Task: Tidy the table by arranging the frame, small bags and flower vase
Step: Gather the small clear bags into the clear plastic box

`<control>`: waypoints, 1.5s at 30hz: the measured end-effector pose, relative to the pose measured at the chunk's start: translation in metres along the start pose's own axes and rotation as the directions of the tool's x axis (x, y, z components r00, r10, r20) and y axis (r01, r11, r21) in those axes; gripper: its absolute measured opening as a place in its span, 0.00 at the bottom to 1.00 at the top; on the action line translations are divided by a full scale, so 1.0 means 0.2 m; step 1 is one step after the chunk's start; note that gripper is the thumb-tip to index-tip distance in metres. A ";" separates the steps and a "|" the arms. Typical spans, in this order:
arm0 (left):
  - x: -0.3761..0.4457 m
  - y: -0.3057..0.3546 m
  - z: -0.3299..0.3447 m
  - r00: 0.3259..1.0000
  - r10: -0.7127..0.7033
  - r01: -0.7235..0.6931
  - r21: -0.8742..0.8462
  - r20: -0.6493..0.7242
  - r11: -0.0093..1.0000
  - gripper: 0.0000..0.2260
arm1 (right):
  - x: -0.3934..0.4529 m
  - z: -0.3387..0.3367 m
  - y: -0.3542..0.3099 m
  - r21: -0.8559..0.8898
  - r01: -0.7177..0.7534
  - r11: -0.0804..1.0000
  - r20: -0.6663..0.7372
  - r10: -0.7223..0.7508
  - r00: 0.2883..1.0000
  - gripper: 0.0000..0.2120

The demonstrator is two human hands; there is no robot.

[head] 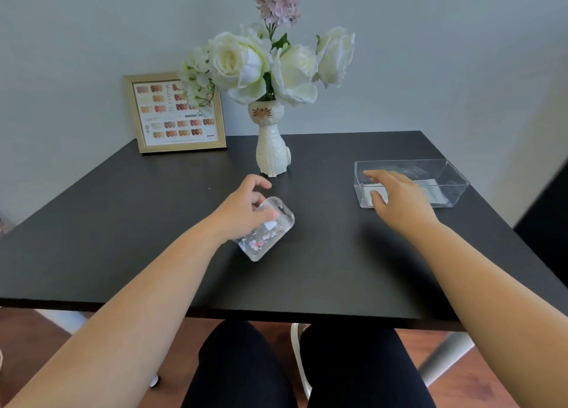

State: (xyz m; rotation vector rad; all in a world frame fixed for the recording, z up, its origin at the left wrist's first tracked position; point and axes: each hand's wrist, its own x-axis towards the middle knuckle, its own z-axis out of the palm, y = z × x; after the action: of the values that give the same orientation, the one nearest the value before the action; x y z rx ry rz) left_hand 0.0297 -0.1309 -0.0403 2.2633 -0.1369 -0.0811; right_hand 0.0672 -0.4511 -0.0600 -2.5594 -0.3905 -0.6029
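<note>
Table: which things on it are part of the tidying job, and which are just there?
Job: frame; flower vase; small bag, held by left hand; clear box holding bags, right hand reaching over it.
Just there: nothing else visible.

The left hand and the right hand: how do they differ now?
The left hand grips a small clear bag mid-table; the right hand holds nothing. The left curls its fingers; the right is open, spread over the clear box. Both are bare.

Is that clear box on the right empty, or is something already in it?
Not empty. The clear box holds flat pale bags on its bottom, seen through its walls.
</note>
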 end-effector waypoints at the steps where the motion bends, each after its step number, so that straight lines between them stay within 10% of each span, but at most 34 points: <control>1: 0.03 0.04 0.03 1.000 0.018 -0.019 -0.026 -0.023 0.999 0.17 | 0.00 -0.02 0.03 0.011 -0.021 1.000 -0.008 0.021 1.000 0.19; 12: 0.38 0.53 0.33 0.943 0.191 -0.240 -0.162 -0.273 0.957 0.15 | -0.07 -0.18 0.31 -0.069 -0.157 0.985 -0.137 0.147 0.980 0.09; 25: 0.58 0.83 0.50 0.826 0.555 -0.528 0.207 -0.101 0.823 0.17 | -0.13 -0.15 0.37 0.002 -0.075 0.997 -0.258 0.073 0.963 0.14; 45: 0.74 0.78 0.76 0.903 0.424 -0.430 0.145 0.069 0.891 0.11 | -0.14 -0.12 0.38 0.070 -0.073 0.995 -0.257 0.089 0.962 0.16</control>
State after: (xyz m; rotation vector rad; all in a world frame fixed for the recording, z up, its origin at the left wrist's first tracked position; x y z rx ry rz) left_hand 0.1498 -0.3643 -0.0208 2.3345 -0.6793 0.1283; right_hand 0.0624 -0.5321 -0.0833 -2.3858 -0.2082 -0.8693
